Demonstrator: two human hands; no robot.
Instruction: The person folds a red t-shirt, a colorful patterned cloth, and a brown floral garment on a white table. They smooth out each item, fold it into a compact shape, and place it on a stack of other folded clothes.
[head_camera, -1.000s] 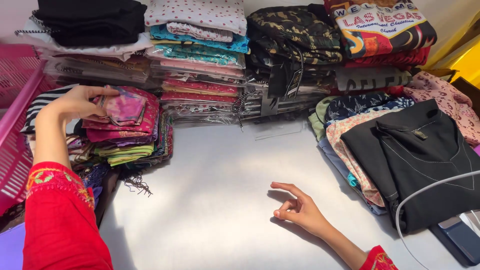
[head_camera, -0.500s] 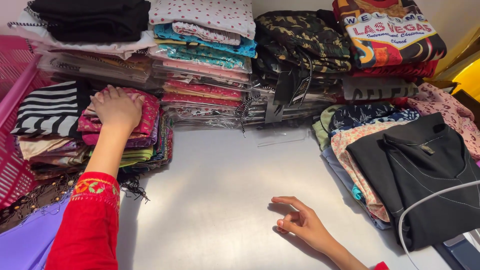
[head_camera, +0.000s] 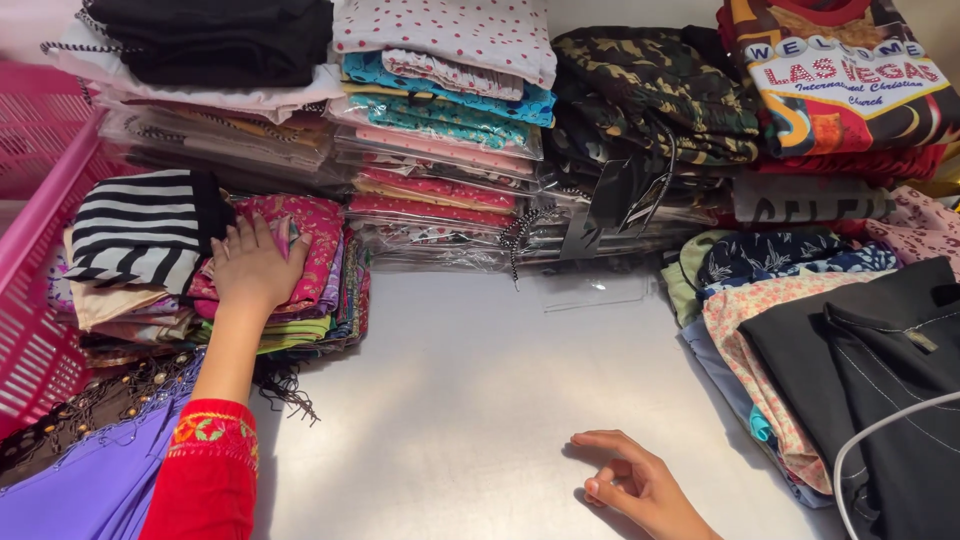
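**Left palm flat on the pink folded pile, right hand loose on the bare table**

Furthest to your left stands a pink plastic basket (head_camera: 45, 230), its slatted wall beside your left forearm. Between it and your left hand lies a black-and-white striped folded cloth (head_camera: 140, 230), just beside your fingertips. Your left hand (head_camera: 255, 265) is spread wide and flat, palm down, pressing on the pink patterned folded garment (head_camera: 315, 240) that tops a short stack of coloured cloth; it grips nothing. Below your left wrist, a purple cloth (head_camera: 90, 490) with a dark beaded fringe lies under your red sleeve (head_camera: 205, 480).

Beyond your left hand, against the wall, rise stacks of packed garments in clear wrappers (head_camera: 440, 190), topped by a white dotted cloth and a black one.

Between your hands is the grey table (head_camera: 450, 400).

Your right hand (head_camera: 635, 485) rests on the table near the lower edge, fingers half curled and loose, holding nothing, well apart from the pink pile. Beyond it sits a camouflage pile (head_camera: 650, 90). To its right lie floral folded pieces and a black garment (head_camera: 870, 370) with a white cable crossing it.
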